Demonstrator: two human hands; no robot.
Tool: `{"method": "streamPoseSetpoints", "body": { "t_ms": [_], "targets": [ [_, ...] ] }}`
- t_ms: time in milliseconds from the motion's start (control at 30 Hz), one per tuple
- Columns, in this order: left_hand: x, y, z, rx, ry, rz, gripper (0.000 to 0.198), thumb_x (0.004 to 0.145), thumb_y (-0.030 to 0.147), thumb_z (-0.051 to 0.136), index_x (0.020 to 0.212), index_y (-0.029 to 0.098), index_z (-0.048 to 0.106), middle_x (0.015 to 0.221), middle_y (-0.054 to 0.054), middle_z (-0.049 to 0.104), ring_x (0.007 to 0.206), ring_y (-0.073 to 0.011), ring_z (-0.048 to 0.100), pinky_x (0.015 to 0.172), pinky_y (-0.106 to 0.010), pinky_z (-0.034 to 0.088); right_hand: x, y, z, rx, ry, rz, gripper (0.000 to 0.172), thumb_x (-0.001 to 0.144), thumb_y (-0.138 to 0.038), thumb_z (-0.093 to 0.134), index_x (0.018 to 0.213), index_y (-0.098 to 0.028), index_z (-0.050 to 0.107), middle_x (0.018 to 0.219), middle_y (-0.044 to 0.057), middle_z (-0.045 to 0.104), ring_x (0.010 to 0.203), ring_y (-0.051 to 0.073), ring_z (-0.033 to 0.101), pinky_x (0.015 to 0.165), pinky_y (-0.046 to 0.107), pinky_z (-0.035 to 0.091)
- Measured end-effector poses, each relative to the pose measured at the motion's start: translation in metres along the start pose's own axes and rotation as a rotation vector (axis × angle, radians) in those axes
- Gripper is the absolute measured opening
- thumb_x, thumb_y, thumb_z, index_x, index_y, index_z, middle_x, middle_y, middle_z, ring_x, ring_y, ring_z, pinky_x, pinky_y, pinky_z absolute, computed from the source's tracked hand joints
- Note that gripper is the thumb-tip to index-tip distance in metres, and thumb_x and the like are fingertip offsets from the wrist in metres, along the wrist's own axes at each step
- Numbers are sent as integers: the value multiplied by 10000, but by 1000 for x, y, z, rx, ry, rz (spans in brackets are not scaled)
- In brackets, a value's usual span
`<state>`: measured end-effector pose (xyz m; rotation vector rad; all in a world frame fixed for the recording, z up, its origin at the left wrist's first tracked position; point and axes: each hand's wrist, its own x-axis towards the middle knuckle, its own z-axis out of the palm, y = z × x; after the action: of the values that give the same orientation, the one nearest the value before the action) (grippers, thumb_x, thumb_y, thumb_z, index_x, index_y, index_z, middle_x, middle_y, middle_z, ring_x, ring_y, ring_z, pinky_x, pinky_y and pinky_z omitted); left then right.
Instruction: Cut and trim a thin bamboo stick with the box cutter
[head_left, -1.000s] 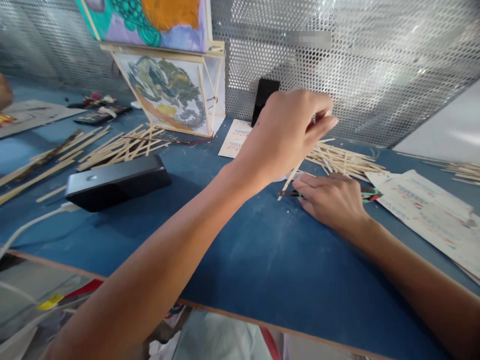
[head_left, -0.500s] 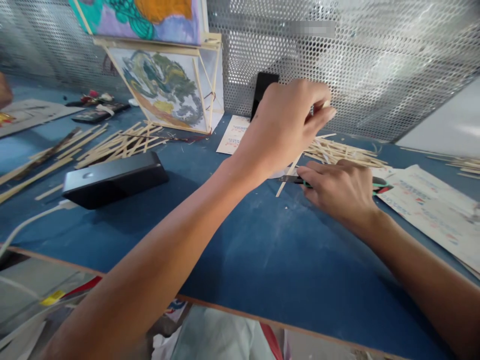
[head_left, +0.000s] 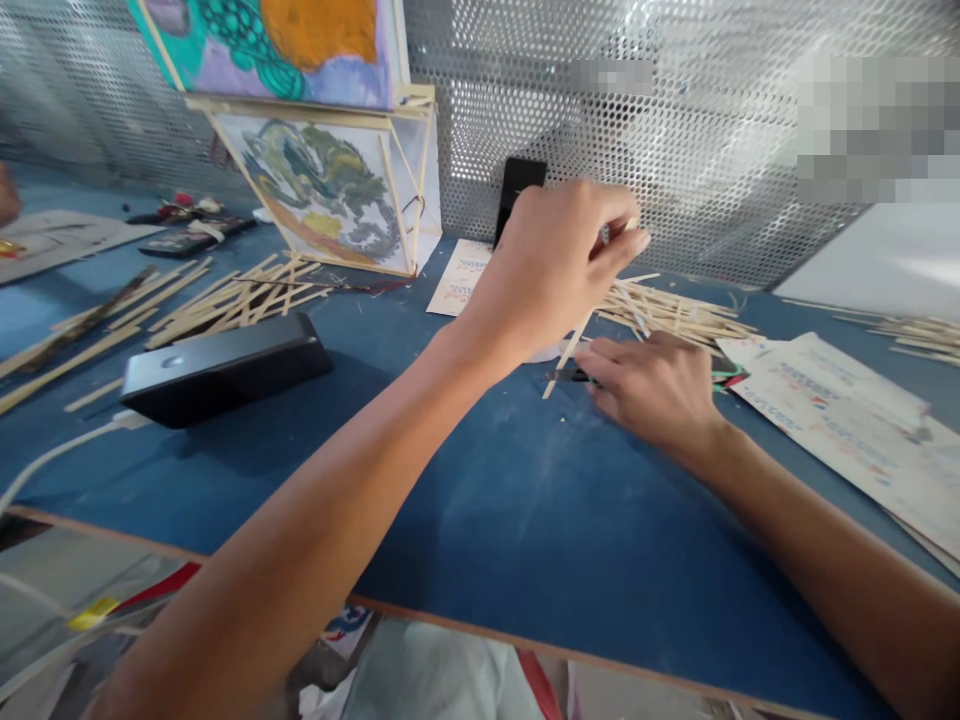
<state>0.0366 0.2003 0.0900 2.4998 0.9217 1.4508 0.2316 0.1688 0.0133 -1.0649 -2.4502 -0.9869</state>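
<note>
My left hand (head_left: 562, 245) is raised over the table, thumb and fingers pinched on a thin pale wooden stick (head_left: 565, 362). The stick slants down and leftward from it, its middle hidden by the hand, and its lower end crosses a dark narrow blade. That blade belongs to a tool with green trim (head_left: 568, 375), over which my right hand (head_left: 652, 385) is closed, low at the tabletop. My fingers cover most of the tool; I cannot make out its exact kind. Behind both hands lies a pile of similar sticks (head_left: 682, 310).
A black box-shaped device (head_left: 225, 370) with a white cable stands left. Behind it are more sticks (head_left: 240, 300) and a stick frame with painted panels (head_left: 322, 190). A dark phone-like slab (head_left: 517, 185) leans on the perforated metal screen (head_left: 712, 140). Printed sheets (head_left: 847, 420) lie right.
The view has shifted slightly, so both hands appear a little further left and lower. My left hand still pinches the stick, and my right hand keeps its grip on the tool.
</note>
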Motion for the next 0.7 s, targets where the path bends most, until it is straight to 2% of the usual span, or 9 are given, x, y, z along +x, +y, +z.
{"method": "streamPoseSetpoints", "body": {
  "t_ms": [167, 433, 633, 700],
  "targets": [
    [1, -1, 0, 17, 4, 29, 356, 1012, 413, 551, 682, 282, 576, 604, 14, 650, 567, -170, 533, 654, -376, 418, 6, -2, -2, -42, 84, 39, 165, 872, -148, 544, 832, -205, 693, 736, -4, 680, 594, 163, 525, 595, 346, 186],
    [0, 1, -1, -6, 0, 25, 341, 1015, 376, 562, 702, 251, 611, 600, 25, 627, 555, -160, 521, 663, -374, 412, 3, 2, -4, -60, 48, 30, 160, 882, -164, 554, 869, -214, 706, 780, 0, 705, 630, 171, 532, 595, 342, 208],
    [0, -1, 0, -36, 8, 33, 355, 1018, 365, 549, 684, 247, 579, 601, 22, 617, 551, -157, 527, 647, -373, 374, 2, 6, 1, -24, 64, 21, 150, 887, -180, 551, 830, -214, 685, 748, -7, 686, 615, 170, 532, 598, 341, 219],
    [0, -1, 0, -32, 15, 43, 358, 1012, 377, 552, 676, 254, 564, 598, 21, 615, 551, -161, 528, 644, -373, 370, 1, 7, 2, -16, 45, -19, 155, 879, -159, 544, 823, -216, 677, 792, -10, 707, 624, 163, 545, 614, 340, 248]
  ]
}}
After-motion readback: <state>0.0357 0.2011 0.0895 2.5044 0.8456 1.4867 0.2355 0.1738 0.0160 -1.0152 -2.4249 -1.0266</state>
